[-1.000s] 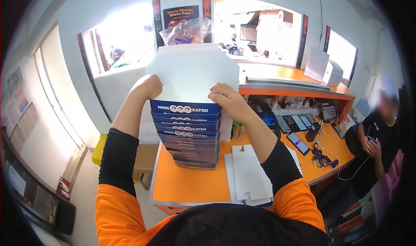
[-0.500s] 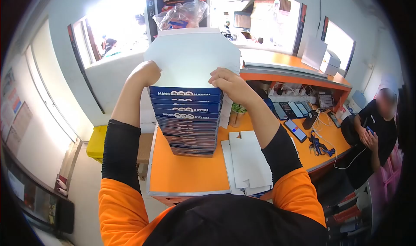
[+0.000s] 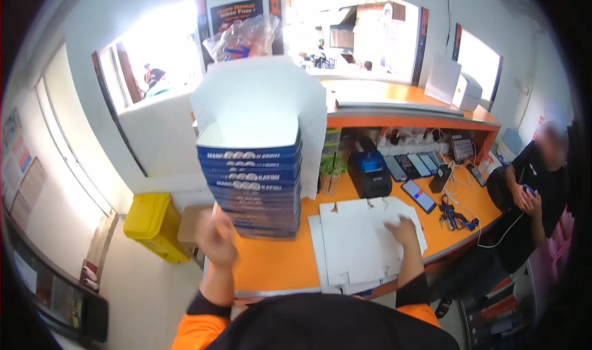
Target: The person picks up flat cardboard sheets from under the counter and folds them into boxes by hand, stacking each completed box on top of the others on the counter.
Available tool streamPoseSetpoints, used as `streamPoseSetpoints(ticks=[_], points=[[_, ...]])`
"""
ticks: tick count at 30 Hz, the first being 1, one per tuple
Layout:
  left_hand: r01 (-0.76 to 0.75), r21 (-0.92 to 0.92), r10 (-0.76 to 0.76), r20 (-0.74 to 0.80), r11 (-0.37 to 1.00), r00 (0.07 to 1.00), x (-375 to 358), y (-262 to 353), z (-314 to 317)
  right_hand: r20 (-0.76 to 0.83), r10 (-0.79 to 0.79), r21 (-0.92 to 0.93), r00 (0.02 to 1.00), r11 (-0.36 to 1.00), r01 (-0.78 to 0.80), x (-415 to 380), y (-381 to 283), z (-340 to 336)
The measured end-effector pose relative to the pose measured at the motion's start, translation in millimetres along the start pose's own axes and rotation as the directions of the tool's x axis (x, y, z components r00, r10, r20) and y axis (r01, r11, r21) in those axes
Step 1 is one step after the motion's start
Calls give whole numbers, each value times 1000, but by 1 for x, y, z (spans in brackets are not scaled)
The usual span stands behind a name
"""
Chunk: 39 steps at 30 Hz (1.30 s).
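Observation:
A tall stack of folded blue boxes (image 3: 253, 183) printed "KATSU" stands on the orange counter, the top one with its white inside and lid raised. My right hand (image 3: 404, 231) lies over flat white box blanks (image 3: 357, 245) to the right of the stack, fingers stretched out on the top sheet. Smeared by motion, my left hand (image 3: 219, 242) hangs by the stack's lower left side, apart from it; its fingers are too blurred to read.
Behind the blanks are a black receipt printer (image 3: 370, 174), a small plant (image 3: 333, 165), several phones (image 3: 419, 196) and a blue lanyard (image 3: 457, 215). A yellow bin (image 3: 154, 226) stands at left on the floor. Another person (image 3: 536, 183) sits at right, holding a phone.
Both hands have left the top box of the stack. My right hand has come down onto the flat blanks, my left toward the counter's near left. The view has shifted slightly.

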State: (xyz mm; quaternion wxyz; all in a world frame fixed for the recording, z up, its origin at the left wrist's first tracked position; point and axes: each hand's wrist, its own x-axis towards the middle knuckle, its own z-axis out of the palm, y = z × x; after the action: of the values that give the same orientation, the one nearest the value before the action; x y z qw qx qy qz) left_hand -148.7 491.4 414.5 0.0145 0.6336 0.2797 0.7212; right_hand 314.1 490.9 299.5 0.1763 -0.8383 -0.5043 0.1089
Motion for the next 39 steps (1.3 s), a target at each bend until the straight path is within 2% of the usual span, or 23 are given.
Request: streamPoseSetpoints(ticks=[1,2,3,4,5,7,8,9,13,16,20,22,23,26,27,30,31,34,35,36,37,38,39], points=[[156,-102,-140,147,983,979,-42,6,12,-1,94,-201,996,975,-93,9,42,19],[155,53,-164,326,987,931,-61,21,27,-37,221,-146,975,964,-224,-10,40,0],[502,93,-471,521,860,712,-83,28,44,-64,346,-91,936,932,-351,-33,36,-22],[509,221,-516,646,832,562,-113,19,59,-84,344,-71,935,934,-350,-33,44,-23],[489,349,-557,735,800,387,-136,10,75,-102,342,-54,934,936,-349,-34,54,-24],[88,482,-489,846,872,215,-142,34,101,-113,333,-28,936,941,-338,-34,68,-23],[-131,488,-476,872,863,116,-142,43,113,-108,324,-16,940,945,-327,-32,71,-23],[-196,395,-406,914,897,-15,-139,47,126,-104,311,-3,945,950,-313,-29,70,-22],[-96,45,-54,994,994,-99,-171,49,177,-172,278,18,945,960,-279,-29,52,-31],[-149,258,-292,911,955,-292,-174,77,201,-209,229,62,951,973,-221,-26,56,-35],[-183,278,-322,897,943,-302,-172,90,204,61,48,438,997,896,-70,-3,93,-42],[-124,253,-280,905,959,-320,-179,77,203,326,-73,828,942,503,-247,6,102,-58],[-93,220,-237,941,971,-243,-185,71,202,412,-186,899,892,243,-364,11,102,-67],[77,299,-293,953,951,-80,-141,108,207,417,-498,809,760,-178,-560,19,87,-80],[-3,281,-279,954,960,108,-146,114,207,389,-493,817,778,-206,-539,15,76,-83],[53,449,-451,892,892,37,-131,128,221,210,-565,790,798,-383,-479,3,46,-95],[60,357,-361,903,932,232,-135,121,222,110,-589,813,800,-410,-414,-1,37,-104],[137,537,-552,825,832,121,-99,127,224,-239,-699,905,674,-412,-107,-16,30,-107],[209,450,-492,836,868,243,-100,119,221,-171,-781,975,601,-223,-12,-21,28,-103],[496,331,-498,830,803,253,-100,111,222,-31,-852,999,522,-7,47,-32,22,-101],[733,174,-506,822,658,260,-100,104,224,-20,-918,934,396,124,336,-46,17,-103],[894,-6,-516,815,447,264,-99,100,226,-2,-973,709,232,163,686,-62,10,-112],[935,-127,-575,759,331,306,-88,108,229,-19,-978,577,206,158,801,-83,3,-115]])
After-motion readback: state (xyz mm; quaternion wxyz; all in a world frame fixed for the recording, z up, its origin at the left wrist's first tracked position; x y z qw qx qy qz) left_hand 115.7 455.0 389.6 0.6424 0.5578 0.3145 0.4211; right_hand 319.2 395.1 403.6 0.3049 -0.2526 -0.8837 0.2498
